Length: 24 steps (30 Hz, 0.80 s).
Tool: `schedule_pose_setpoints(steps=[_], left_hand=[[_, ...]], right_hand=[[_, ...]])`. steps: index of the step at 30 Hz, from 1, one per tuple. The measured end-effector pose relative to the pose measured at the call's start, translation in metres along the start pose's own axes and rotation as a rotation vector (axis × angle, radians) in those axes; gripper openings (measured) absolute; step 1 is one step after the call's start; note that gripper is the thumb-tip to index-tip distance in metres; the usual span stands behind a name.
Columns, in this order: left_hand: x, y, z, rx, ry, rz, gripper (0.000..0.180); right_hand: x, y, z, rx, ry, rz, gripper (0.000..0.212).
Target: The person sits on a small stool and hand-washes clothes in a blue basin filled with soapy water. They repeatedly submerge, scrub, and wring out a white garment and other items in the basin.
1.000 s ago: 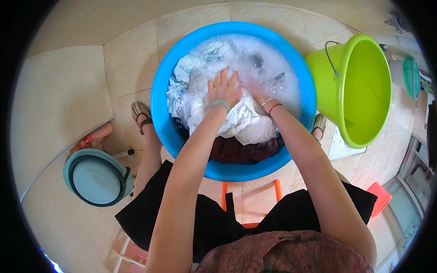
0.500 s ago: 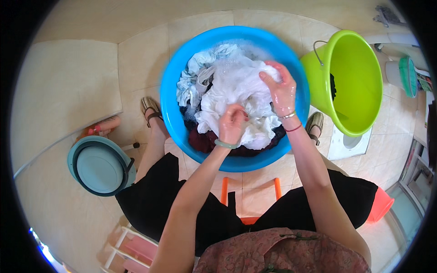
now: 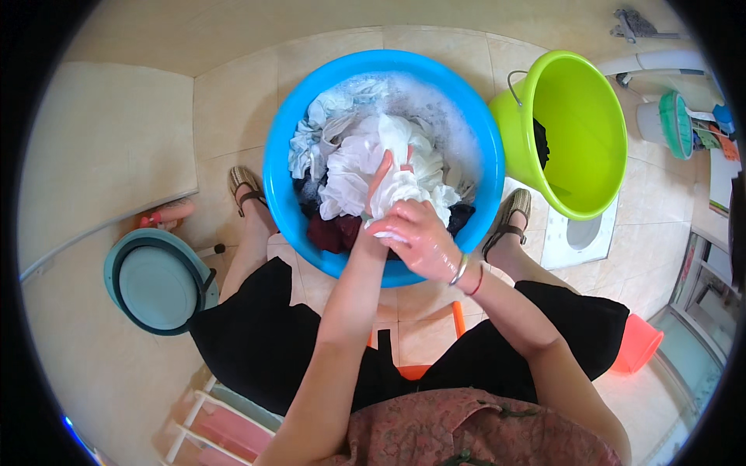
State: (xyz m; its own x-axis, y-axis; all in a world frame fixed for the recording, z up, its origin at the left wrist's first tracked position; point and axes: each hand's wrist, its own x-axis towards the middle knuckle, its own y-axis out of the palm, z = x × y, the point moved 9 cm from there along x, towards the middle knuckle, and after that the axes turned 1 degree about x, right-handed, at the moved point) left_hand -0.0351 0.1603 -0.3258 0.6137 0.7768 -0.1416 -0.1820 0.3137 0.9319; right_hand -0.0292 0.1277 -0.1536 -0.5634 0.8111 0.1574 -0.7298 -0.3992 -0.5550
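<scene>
Two hands: left hand, right hand, now together.
Right grip: closed on white cloth.
Left grip: part hidden, can't tell.
White cloth: in blue tub, so now bunched up.

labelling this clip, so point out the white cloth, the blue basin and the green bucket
White cloth (image 3: 350, 169), head view: on its left-hand folds.
Blue basin (image 3: 277, 167), head view: on its left rim.
Green bucket (image 3: 513, 140), head view: on its outer wall.
</scene>
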Motion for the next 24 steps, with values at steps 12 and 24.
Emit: schedule_pose_setpoints(steps=[12, 24], left_hand=[[-0.021, -0.129, -0.016, 0.128, 0.56, -0.753, 0.036], [-0.009, -0.11, -0.006, 0.209, 0.188, -0.348, 0.046]], right_hand=[[0.042, 0.069, -0.185, -0.509, 0.475, -0.051, 0.022], [-0.011, 0.05, -0.078, -0.243, 0.271, -0.022, 0.021]])
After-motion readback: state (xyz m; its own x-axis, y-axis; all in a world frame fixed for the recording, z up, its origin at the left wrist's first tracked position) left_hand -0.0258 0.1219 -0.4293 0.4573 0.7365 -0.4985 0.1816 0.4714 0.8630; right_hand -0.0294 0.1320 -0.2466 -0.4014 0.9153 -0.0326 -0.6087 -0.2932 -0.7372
